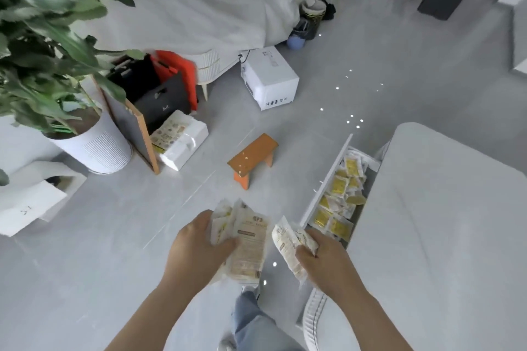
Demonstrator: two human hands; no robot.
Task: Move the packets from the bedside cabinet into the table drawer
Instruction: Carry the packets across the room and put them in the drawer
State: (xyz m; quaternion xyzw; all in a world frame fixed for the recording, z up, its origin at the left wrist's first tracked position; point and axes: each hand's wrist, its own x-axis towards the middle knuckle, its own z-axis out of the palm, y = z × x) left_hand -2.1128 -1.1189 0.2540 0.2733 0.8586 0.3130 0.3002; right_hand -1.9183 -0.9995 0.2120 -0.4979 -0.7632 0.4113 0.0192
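My left hand [194, 248] grips a bundle of white and yellow packets [248, 245] in front of me, above the floor. My right hand [322, 256] holds a few more packets [288, 248] just left of the open table drawer [328, 179]. The drawer is pulled out from the white table [442, 222] on the right and holds several yellow and white packets [342, 194]. The bedside cabinet is not in view.
A small orange stool [253, 158] stands on the grey floor ahead. Further back are a white appliance [269, 80], bags [159, 88], a white box [182, 139] and a potted plant [94, 142] on the left. A white-draped bed [199, 0] fills the top.
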